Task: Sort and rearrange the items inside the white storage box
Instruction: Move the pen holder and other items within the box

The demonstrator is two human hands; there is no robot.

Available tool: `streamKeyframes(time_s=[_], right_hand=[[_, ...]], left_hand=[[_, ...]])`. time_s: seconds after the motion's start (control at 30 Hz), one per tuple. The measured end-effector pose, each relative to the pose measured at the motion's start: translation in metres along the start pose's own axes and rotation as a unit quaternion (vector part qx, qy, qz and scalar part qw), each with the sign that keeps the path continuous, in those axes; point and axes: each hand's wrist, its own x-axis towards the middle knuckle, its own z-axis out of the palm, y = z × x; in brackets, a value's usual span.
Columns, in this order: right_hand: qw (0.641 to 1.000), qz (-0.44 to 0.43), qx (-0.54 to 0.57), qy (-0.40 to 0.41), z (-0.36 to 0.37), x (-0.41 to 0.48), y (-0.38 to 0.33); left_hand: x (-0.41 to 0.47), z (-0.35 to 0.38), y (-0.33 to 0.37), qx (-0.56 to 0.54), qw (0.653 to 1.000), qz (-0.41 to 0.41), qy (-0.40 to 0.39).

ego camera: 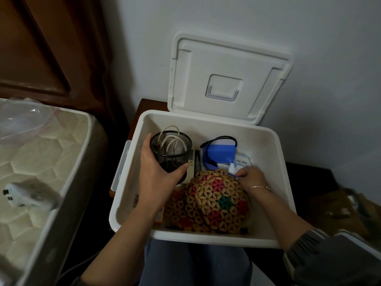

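The white storage box stands open in front of me. My left hand grips a black mesh cup with a white cable coiled inside, at the box's far left. My right hand has its fingers curled on small white and blue packets behind the round wooden flower-pattern mats. A blue block with a black cable lies at the back. A white remote lies partly hidden beside the cup.
The box's white lid leans against the wall behind it. A mattress with a white device and a clear plastic bag lies at the left. Dark wooden furniture stands under the box. A brown box sits at the right.
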Motion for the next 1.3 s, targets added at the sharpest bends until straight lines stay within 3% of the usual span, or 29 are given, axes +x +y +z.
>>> streamKeyframes(time_s=[0.23, 0.4, 0.57, 0.73, 0.97, 1.07, 1.17, 1.3], right_hand=[[0.999, -0.003, 0.018, -0.041, -0.01, -0.002, 0.002], [0.988, -0.047, -0.125, -0.081, -0.023, -0.021, 0.006], [0.973, -0.014, -0.164, -0.165, -0.021, -0.048, 0.013], [0.975, 0.06, -0.026, -0.212, -0.02, -0.052, 0.011], [0.947, 0.044, 0.048, -0.316, -0.026, -0.056, 0.01], [0.93, 0.028, 0.024, -0.366, -0.026, -0.058, 0.01], [0.939, -0.004, -0.058, -0.339, -0.02, -0.053, 0.013], [0.977, -0.005, -0.081, -0.199, -0.013, -0.046, 0.02]], left_hand=[[0.001, 0.0, 0.001, 0.001, 1.0, 0.003, -0.003], [0.002, 0.0, 0.002, -0.001, 1.0, 0.011, 0.003], [0.004, 0.001, 0.002, -0.002, 1.0, 0.019, 0.004], [0.004, 0.001, 0.001, -0.01, 1.0, 0.021, 0.002], [0.006, 0.003, 0.0, -0.001, 1.0, 0.023, 0.0], [0.006, 0.003, 0.0, -0.003, 1.0, 0.024, 0.001], [0.005, 0.002, 0.0, -0.002, 1.0, 0.022, 0.004], [0.005, 0.002, 0.0, 0.002, 1.0, 0.02, 0.002]])
